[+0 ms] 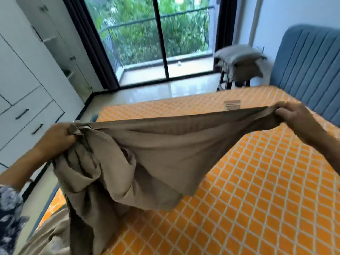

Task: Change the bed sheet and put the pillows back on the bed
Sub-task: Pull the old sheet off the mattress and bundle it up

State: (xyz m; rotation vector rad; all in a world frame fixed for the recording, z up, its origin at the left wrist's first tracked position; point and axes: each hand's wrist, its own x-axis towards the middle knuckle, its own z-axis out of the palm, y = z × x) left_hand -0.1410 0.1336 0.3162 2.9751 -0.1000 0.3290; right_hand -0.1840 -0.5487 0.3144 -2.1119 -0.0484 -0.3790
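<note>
A taupe bed sheet hangs stretched in the air between both hands, above the bare mattress with its orange and white diamond pattern. My left hand grips a bunched part of the sheet at the left. My right hand grips the sheet's edge at the right, near the headboard. The top edge runs taut between them, and the rest droops in folds down to the mattress's near corner. Two grey pillows lie stacked on a dark stool beyond the bed.
A blue padded headboard stands at the right. White wardrobe doors and drawers line the left wall. A glass balcony door with dark curtains is ahead, with shiny floor between it and the bed. A small label lies on the mattress.
</note>
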